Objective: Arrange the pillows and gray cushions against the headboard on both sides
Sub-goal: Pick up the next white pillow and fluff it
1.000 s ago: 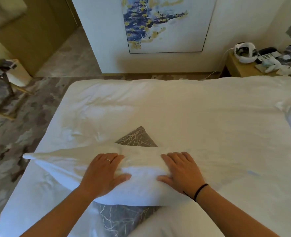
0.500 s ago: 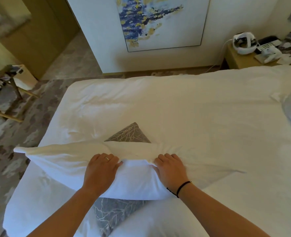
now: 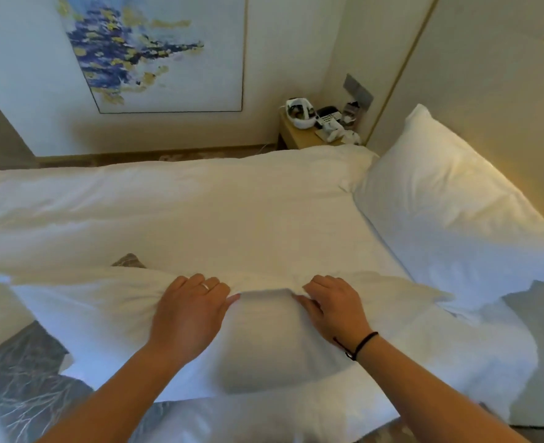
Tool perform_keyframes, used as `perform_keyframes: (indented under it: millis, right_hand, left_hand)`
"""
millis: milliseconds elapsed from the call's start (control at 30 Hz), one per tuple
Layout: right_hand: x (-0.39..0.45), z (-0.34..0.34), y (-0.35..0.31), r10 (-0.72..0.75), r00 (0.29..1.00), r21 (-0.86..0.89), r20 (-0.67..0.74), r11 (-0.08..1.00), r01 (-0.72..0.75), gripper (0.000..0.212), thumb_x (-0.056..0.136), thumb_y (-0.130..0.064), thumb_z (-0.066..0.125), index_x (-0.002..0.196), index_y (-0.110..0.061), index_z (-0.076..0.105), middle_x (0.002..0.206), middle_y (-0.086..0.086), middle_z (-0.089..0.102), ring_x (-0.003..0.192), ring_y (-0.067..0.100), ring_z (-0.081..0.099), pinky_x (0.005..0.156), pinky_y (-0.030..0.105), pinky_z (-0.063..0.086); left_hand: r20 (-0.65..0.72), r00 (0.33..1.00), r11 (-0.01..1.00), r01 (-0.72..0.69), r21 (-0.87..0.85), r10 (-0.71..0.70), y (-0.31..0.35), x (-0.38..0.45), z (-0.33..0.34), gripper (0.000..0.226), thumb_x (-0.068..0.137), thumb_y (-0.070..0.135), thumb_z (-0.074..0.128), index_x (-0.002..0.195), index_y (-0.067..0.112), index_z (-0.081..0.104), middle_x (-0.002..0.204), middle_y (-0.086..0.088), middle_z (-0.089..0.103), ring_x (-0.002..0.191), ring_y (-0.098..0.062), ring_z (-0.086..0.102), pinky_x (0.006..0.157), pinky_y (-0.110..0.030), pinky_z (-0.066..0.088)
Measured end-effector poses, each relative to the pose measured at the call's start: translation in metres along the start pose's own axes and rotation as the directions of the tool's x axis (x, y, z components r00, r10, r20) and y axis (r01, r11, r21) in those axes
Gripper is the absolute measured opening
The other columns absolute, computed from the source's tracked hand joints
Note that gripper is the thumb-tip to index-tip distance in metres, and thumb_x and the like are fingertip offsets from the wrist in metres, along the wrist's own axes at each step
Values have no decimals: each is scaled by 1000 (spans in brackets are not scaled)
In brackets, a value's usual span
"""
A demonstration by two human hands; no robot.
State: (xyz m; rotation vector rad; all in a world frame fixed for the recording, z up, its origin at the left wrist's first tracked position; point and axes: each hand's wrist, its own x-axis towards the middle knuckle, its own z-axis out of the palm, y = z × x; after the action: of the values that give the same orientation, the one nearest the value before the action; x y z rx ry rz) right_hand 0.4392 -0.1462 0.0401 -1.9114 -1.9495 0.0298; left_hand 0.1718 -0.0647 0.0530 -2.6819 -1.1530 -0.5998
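Head view: a white pillow (image 3: 264, 340) lies flat on the bed (image 3: 200, 212) just before the person, its long axis running left to right, partly covering a gray cushion (image 3: 24, 378). The left hand (image 3: 187, 311) and right hand (image 3: 334, 308) each grasp its far edge, bunching the fabric. It looks light, soft and floppy, so gripping near both ends should carry it best.

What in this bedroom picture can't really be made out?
Head view only:
- Gray cushion: mostly hidden under the white pillow; cut off by the left edge.
- Fingertips of left hand and right hand: curled into pillow fabric.
- Nightstand clutter: too small to identify.
- Second pillow: cut off at right.
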Motion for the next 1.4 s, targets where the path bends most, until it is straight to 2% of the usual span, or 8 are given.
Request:
perform_keyframes:
  millis: [200,333,533,633,733,867,1000,1400]
  right_hand:
    - [-29,-40,89,137,990,-71,-14,988,-138,38,91,-28,65,61,-18,44,61,-4,47,55,18,42,53,28,27]
    - [-43,-54,163,265,964,-27,-16,964,-266,43,95,-38,57,59,-19,44,61,-6,46,55,17,43,52,29,29]
    - [-23,-100,288,474,880,25,16,880,-475,48,98,-48,39,58,-23,33,61,-7,36,58,13,40,53,32,31]
    - [10,-120,348,520,852,23,-59,854,-519,49,98,-49,36,56,-25,28,59,-8,32,54,15,37,49,31,21]
    - [57,-122,414,583,812,24,-30,813,-582,45,99,-48,34,62,-24,40,66,-7,41,62,21,47,52,32,28]
    - [74,-90,493,682,703,-61,203,725,-686,24,101,-34,38,112,-18,52,107,7,57,99,30,57,78,39,47]
    - [37,-46,511,664,694,-71,277,735,-675,53,97,-56,26,141,-27,30,125,7,52,112,29,50,88,44,41]
    - [25,-46,505,547,825,-107,145,837,-536,64,95,-57,35,148,-23,24,142,10,43,125,29,44,101,41,38]
  left_hand:
    - [3,998,993,-55,-107,55,84,72,34,61,102,50,20,65,20,60,61,1,58,59,-27,55,55,-33,41]
    - [56,991,989,-117,-90,122,137,142,73,52,99,47,32,67,21,63,63,3,60,63,-27,57,59,-35,42]
    - [88,979,982,-180,-64,185,228,302,119,52,98,50,31,78,24,71,75,5,68,78,-24,63,88,-40,41]
    - [122,983,990,-129,-57,135,271,389,142,45,100,53,34,95,31,73,106,6,72,115,-22,57,112,-47,26]
    - [237,970,987,93,-135,-59,311,445,182,38,100,54,35,129,39,55,150,10,44,142,-22,31,115,-54,22]
    - [603,788,887,360,-288,-125,359,426,256,74,92,59,50,152,38,12,164,7,6,146,-24,25,111,-48,34]
    - [788,616,841,435,-320,-19,390,366,311,83,91,58,53,155,35,5,165,2,-3,149,-18,17,118,-36,23]
    - [783,618,790,516,-333,-74,400,341,318,77,92,58,50,154,39,9,164,8,6,148,-15,21,117,-39,28]
